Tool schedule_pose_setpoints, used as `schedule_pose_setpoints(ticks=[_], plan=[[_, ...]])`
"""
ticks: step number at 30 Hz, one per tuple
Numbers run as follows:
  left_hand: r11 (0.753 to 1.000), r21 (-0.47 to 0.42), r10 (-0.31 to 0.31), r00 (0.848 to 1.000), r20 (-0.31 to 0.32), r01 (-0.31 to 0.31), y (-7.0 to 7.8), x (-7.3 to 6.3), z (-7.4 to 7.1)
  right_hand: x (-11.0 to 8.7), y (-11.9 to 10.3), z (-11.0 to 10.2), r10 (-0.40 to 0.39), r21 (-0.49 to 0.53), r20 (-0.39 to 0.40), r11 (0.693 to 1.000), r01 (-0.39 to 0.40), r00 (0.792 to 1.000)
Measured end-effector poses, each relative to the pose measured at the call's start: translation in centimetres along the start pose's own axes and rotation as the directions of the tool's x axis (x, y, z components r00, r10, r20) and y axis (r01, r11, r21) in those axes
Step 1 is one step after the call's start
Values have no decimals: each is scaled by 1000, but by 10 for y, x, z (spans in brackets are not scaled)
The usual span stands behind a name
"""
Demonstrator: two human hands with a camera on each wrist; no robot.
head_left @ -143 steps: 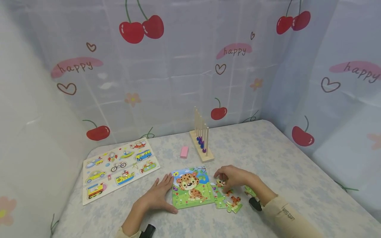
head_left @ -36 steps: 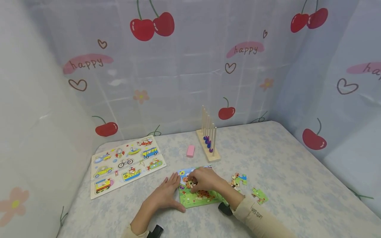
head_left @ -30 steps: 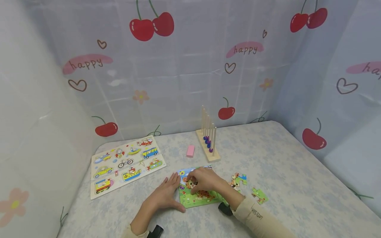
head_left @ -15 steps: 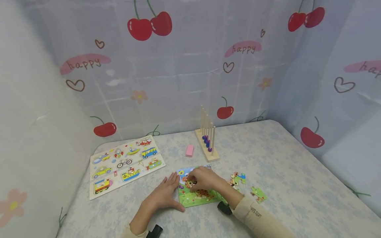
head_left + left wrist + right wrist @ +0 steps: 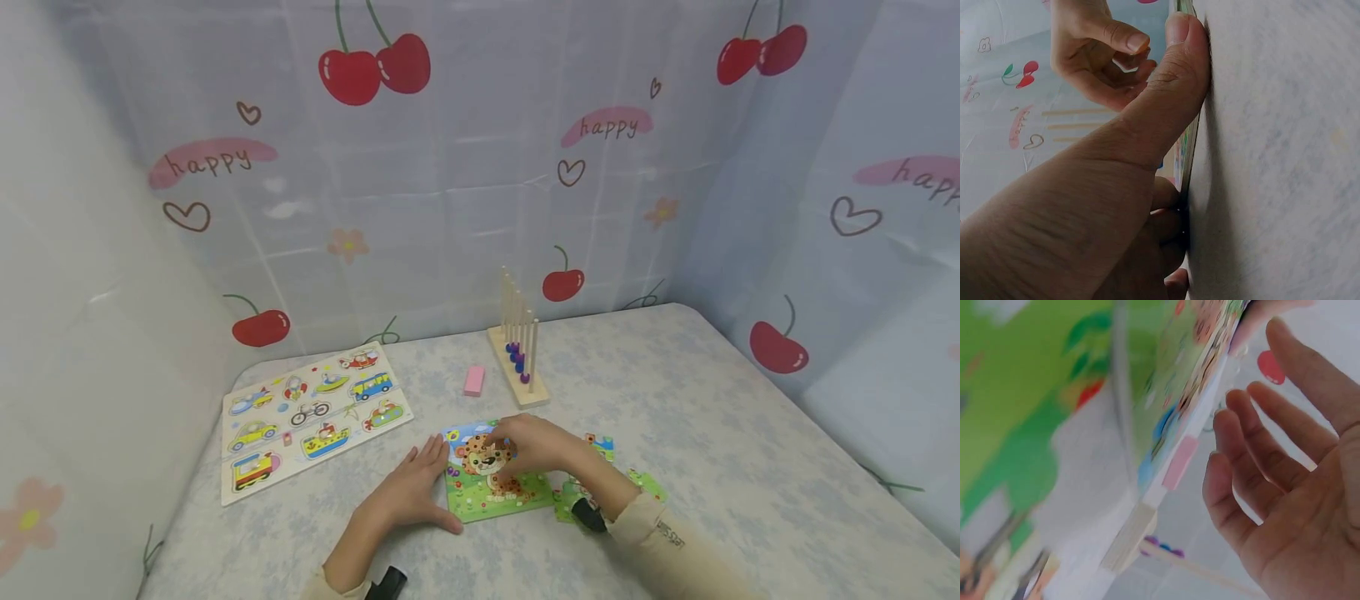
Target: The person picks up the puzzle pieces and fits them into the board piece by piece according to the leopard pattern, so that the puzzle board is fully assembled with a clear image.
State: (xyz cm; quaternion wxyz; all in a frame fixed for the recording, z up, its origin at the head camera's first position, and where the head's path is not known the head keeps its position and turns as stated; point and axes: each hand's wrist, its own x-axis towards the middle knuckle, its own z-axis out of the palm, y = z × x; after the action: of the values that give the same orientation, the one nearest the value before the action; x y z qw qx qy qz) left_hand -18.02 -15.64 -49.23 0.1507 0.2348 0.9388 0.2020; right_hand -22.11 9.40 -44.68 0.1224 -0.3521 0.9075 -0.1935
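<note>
In the head view a square jigsaw board (image 5: 468,502) with a spotted leopard cub picture lies flat on the table. My left hand (image 5: 408,493) rests at its left side, fingers and thumb stretched along the edge. Above the board's right half hovers my right hand (image 5: 536,443), which covers part of the picture. The right wrist view shows that right hand (image 5: 1291,481) with loosely bent fingers, apart and holding nothing. Loose puzzle pieces (image 5: 647,483) lie right of the board, partly behind the right forearm. In the left wrist view the left thumb (image 5: 1179,69) touches the board's edge.
A knobbed vehicle puzzle board (image 5: 292,463) lies at the left. Behind the jigsaw are a small pink block (image 5: 474,381) and a wooden peg stand (image 5: 532,398) with blue and purple beads. A printed curtain (image 5: 450,208) closes off the back and sides.
My right hand went from the loose pieces to the board, stayed over the cub's face, and has just let go and drawn back rightward. The left hand has stayed at the board's edge.
</note>
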Motion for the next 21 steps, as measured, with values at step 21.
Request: schedule_pose_setpoints(ticks=[21], plan=[[1000, -20, -8, 1000, 9, 8, -1, 1, 1, -47, 36, -14, 71, 104, -2, 992, -70, 997]])
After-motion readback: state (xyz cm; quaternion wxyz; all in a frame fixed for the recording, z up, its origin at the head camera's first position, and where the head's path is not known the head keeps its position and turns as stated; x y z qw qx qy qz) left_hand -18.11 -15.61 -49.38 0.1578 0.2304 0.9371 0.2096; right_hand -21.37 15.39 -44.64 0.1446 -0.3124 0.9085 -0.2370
